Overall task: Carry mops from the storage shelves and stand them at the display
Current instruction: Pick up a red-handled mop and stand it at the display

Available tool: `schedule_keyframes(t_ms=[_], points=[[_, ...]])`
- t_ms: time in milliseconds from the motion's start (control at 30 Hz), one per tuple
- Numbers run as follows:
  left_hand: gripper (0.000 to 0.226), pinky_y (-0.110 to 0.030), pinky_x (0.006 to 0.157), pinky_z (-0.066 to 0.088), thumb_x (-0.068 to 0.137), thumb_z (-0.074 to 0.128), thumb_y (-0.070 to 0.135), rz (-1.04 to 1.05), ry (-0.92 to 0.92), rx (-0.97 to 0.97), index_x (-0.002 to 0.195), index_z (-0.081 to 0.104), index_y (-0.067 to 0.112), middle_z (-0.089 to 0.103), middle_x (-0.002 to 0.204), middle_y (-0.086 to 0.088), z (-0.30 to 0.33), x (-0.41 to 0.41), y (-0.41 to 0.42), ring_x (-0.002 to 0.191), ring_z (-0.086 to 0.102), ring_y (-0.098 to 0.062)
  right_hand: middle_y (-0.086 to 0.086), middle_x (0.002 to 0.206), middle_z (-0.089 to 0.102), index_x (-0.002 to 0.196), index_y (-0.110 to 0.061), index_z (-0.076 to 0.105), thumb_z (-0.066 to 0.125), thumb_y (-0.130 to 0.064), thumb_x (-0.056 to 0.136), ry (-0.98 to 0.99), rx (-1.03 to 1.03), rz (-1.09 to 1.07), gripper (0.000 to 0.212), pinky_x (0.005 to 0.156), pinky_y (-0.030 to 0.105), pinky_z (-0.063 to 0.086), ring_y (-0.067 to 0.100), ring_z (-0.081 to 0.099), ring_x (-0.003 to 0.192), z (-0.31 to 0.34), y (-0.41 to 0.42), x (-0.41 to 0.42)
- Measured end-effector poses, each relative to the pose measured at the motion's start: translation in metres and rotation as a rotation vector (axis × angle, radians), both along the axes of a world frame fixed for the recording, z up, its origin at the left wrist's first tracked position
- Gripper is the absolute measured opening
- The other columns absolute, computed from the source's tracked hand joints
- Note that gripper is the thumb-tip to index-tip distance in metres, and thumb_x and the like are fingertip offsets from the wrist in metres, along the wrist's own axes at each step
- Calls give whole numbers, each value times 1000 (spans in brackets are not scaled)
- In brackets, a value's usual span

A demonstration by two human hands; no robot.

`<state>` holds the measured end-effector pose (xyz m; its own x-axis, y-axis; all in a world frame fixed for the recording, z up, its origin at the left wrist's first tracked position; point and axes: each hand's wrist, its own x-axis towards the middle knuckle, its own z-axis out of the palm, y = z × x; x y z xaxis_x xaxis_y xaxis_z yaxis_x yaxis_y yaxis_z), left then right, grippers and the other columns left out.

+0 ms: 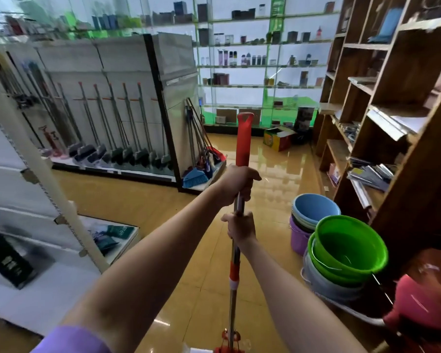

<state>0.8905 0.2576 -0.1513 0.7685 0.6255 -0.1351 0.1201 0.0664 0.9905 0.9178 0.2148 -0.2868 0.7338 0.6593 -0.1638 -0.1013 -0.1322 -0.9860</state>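
**Mop held upright, two-hand grip**

One mop [243, 146] stands in the near centre, its long axis near vertical: red grip end pointing up, metal shaft running down to a red fitting at the bottom edge of view. The left hand [237, 184] is clenched around the shaft just below the red grip. The right hand [241, 229] is clenched around the shaft directly beneath it, close to the left hand. To the far left, a display rack [127, 72] carries a row of upright brooms. To the near right, two stacks of buckets [341, 248] stand beside one wooden shelf unit [402, 110].
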Motion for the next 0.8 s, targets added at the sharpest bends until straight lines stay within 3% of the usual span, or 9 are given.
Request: schedule_keyframes(t_ms=[133,333,467,533,600,700,800], points=[[37,-30,49,31,85,57,0,52,-11,-36,60,36,18,30,47,-1,-4,12,51,39,27,-18,-1,45,44,62,-12,51,67,-10,72,-20,-1,47,19,50,35,33,20,39,41,-2,50,16],[38,-30,49,31,85,56,-1,35,-40,-57,61,34,18,29,51,-2,-24,26,170,41,27,-17,4,57,49,72,-11,54,68,-27,60,-39,-68,50,25,56,40,38,21,43,48,-24,167,34],[36,-30,49,30,84,57,-1,43,-41,-59,62,36,18,31,52,-4,-21,38,259,41,28,-17,5,78,60,95,-11,59,69,-29,70,-11,-122,59,32,68,46,53,23,57,66,-19,257,48],[35,-29,47,30,84,58,-2,41,-42,-48,62,37,17,32,51,-4,-17,41,287,40,28,-17,4,72,58,84,-12,60,67,-20,75,-18,-116,79,14,65,44,49,24,54,61,-12,285,52],[34,-27,44,32,84,59,-2,48,-45,-33,64,39,16,33,51,-5,-12,42,318,39,29,-17,1,53,46,64,-14,52,65,-12,70,-6,-89,108,15,57,43,37,24,41,50,-3,317,50],[35,-23,40,31,85,59,-4,76,-57,-11,65,39,16,33,47,-2,-9,41,364,37,29,-17,2,54,41,64,-16,45,65,-9,72,16,-83,139,22,53,42,33,22,38,50,7,362,46],[31,-22,40,30,85,59,-4,87,-60,-3,66,42,14,32,47,-3,-6,39,404,36,28,-17,5,60,45,69,-16,50,64,-3,81,-10,-59,155,22,51,38,36,21,43,49,9,401,47]])
